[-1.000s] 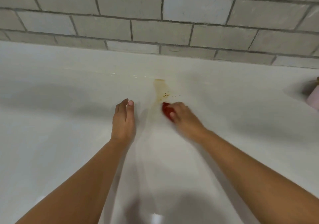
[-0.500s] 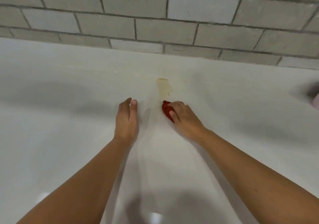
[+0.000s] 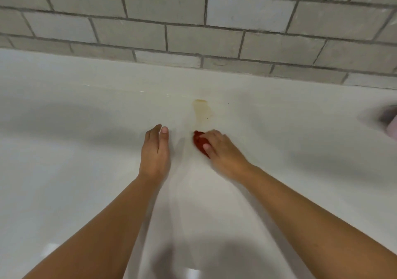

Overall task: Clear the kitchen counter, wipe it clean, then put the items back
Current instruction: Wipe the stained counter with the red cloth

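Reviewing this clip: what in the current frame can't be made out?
Head view, all four.
The red wiper: mostly covered by the right hand; cloth or sponge, cannot tell.
The pinkish object: cut off by the right edge and blurred.
The left hand: whether it touches the counter is unclear from this angle.
The specks beside the stain: too small to identify.

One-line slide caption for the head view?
Right hand grips a red cloth or sponge near a yellowish stain on the white counter; left hand lies open alongside.
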### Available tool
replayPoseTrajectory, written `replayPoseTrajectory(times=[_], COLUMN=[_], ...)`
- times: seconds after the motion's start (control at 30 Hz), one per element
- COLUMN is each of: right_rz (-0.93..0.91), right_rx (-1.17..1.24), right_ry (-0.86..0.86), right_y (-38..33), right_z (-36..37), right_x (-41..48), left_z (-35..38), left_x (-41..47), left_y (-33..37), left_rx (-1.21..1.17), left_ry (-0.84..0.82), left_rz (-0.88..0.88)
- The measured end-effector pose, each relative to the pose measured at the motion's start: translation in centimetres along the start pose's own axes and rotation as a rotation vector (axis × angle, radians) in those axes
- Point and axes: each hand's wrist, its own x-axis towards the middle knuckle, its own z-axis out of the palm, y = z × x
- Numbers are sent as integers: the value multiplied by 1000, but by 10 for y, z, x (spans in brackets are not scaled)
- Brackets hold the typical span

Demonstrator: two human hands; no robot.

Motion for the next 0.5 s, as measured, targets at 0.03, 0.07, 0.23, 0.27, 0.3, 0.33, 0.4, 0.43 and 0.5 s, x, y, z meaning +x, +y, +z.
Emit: replayPoseTrajectory(times=[0.03, 0.07, 0.23, 0.27, 0.3, 0.33, 0.4, 0.43, 0.5], right_rz=[55, 137, 404, 379, 323, 237, 71, 18, -3], right_rx=[-28, -59, -129, -94, -66, -58, -33, -14, -45], right_ry=[33, 89, 150, 140, 118, 91, 33, 26, 45], right_y=[19, 40, 62, 45, 24, 5, -23, -25, -7], right_z=[-7, -16, -18, -10, -1, 8, 22, 20, 7], right_x=[1, 7, 58, 65, 66, 62, 39, 27, 16], left_z=[0, 0, 3, 3, 3, 3, 2, 2, 1], left_x=[0, 0, 1, 1, 0, 0, 0, 0, 0], left_y=[0, -1, -1, -1, -2, -1, -1, 0, -1], left_rx=[-3, -6, 10, 12, 14, 16, 26, 26, 19], left_ry=[1, 1, 0, 5, 9, 13, 15, 13, 8], left_rz=[-1, -3, -9, -8, -4, 2, 5, 4, 5])
